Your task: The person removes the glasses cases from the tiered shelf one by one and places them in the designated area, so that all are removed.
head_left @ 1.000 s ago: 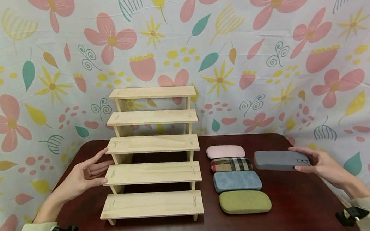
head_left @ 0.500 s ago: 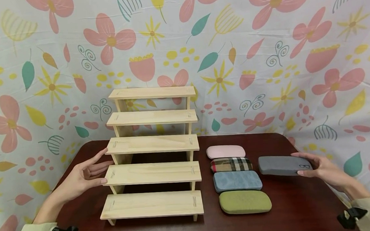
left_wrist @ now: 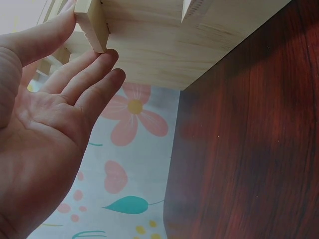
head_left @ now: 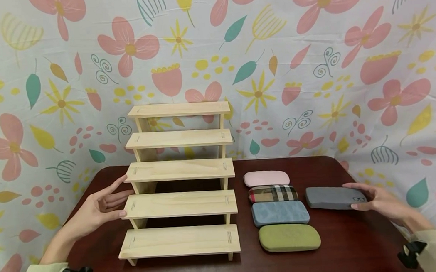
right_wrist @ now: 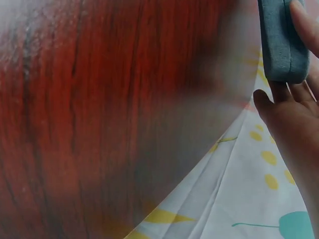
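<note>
A pale wooden stepped display stand (head_left: 181,202) with several tiers stands left of centre on the dark table. My left hand (head_left: 89,212) is at its left side, index fingertip on one tier's end and thumb on the tier below. In the left wrist view, thumb and fingers (left_wrist: 102,84) pinch a board's end (left_wrist: 92,27). My right hand (head_left: 381,203) grips the right end of a grey glasses case (head_left: 334,198) marked with small glasses. That case sits low at the table's right; contact with the tabletop cannot be told. Only its end shows in the right wrist view (right_wrist: 284,45).
Several glasses cases lie in a column between stand and right hand: pink (head_left: 266,178), plaid (head_left: 273,193), blue (head_left: 280,213) and green (head_left: 289,237). The dark red-brown table (head_left: 286,269) backs onto a flowered cloth (head_left: 292,65).
My right hand has lowered the grey glasses case and brought it slightly right and nearer. The left hand stays in place on the stand.
</note>
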Demonstrator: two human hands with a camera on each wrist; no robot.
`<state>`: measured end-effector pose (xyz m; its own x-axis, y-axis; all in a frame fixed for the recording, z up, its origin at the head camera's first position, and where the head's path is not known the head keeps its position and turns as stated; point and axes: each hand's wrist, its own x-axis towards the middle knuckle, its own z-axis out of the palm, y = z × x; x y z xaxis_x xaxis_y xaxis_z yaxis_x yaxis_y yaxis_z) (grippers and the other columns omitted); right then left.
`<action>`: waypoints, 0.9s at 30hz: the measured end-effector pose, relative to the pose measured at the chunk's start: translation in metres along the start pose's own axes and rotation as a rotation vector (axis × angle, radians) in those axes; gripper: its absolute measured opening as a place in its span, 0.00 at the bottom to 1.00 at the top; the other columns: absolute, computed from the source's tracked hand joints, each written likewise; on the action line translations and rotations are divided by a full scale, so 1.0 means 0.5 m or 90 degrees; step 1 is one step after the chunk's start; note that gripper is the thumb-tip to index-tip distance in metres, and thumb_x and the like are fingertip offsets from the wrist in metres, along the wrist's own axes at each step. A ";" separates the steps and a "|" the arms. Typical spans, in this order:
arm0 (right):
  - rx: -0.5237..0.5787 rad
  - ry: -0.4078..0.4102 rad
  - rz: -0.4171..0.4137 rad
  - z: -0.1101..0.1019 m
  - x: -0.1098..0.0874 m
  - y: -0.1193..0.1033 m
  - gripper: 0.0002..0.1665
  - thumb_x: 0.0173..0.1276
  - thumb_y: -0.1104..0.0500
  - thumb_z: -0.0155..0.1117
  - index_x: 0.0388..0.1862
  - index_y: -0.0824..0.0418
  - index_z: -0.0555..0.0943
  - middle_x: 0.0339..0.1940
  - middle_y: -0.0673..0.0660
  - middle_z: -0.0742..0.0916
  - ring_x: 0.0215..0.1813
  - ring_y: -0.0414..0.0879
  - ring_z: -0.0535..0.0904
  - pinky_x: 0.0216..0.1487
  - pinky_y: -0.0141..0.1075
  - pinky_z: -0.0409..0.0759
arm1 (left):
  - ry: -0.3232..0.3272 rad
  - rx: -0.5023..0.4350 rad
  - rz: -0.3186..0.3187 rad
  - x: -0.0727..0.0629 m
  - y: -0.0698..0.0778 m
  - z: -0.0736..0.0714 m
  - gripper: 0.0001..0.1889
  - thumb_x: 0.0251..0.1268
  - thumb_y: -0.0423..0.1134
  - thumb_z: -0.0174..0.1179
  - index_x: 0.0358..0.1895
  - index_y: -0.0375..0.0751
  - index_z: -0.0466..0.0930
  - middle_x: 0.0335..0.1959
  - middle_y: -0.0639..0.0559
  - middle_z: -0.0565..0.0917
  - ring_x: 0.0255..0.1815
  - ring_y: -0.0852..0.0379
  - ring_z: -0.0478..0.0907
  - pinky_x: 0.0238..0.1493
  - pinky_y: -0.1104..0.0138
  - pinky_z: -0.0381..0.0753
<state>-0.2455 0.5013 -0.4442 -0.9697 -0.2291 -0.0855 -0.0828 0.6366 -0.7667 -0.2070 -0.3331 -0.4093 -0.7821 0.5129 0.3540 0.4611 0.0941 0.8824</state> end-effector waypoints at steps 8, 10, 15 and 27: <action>-0.024 -0.014 0.028 0.001 0.003 0.014 0.47 0.71 0.56 0.75 0.81 0.72 0.64 0.81 0.78 0.57 0.78 0.79 0.49 0.59 0.34 0.72 | 0.002 0.002 -0.022 -0.001 -0.002 0.000 0.49 0.67 0.16 0.63 0.86 0.37 0.46 0.72 0.41 0.76 0.70 0.59 0.76 0.50 0.57 0.88; -0.009 -0.019 0.025 0.002 0.004 0.016 0.47 0.72 0.57 0.74 0.81 0.73 0.62 0.81 0.79 0.55 0.78 0.80 0.47 0.67 0.52 0.69 | 0.003 0.004 -0.023 -0.001 -0.001 0.000 0.49 0.67 0.16 0.63 0.87 0.37 0.46 0.72 0.43 0.76 0.71 0.59 0.76 0.50 0.57 0.88; -0.012 -0.019 0.038 0.005 0.011 0.017 0.48 0.72 0.56 0.74 0.81 0.72 0.62 0.82 0.79 0.55 0.79 0.80 0.47 0.65 0.63 0.66 | 0.005 0.008 -0.023 -0.002 0.001 -0.001 0.49 0.67 0.16 0.63 0.87 0.37 0.46 0.72 0.46 0.77 0.70 0.59 0.76 0.50 0.58 0.88; -0.044 0.001 -0.020 0.016 0.017 0.029 0.42 0.69 0.58 0.77 0.76 0.72 0.70 0.76 0.76 0.68 0.56 0.10 0.59 0.48 0.23 0.72 | 0.005 0.008 -0.025 -0.002 -0.003 -0.004 0.50 0.67 0.16 0.63 0.87 0.38 0.46 0.73 0.41 0.76 0.71 0.59 0.76 0.50 0.57 0.88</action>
<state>-0.2532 0.5028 -0.4609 -0.9666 -0.2491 -0.0608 -0.1293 0.6782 -0.7234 -0.2076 -0.3354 -0.4104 -0.8024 0.5025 0.3219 0.4358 0.1249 0.8914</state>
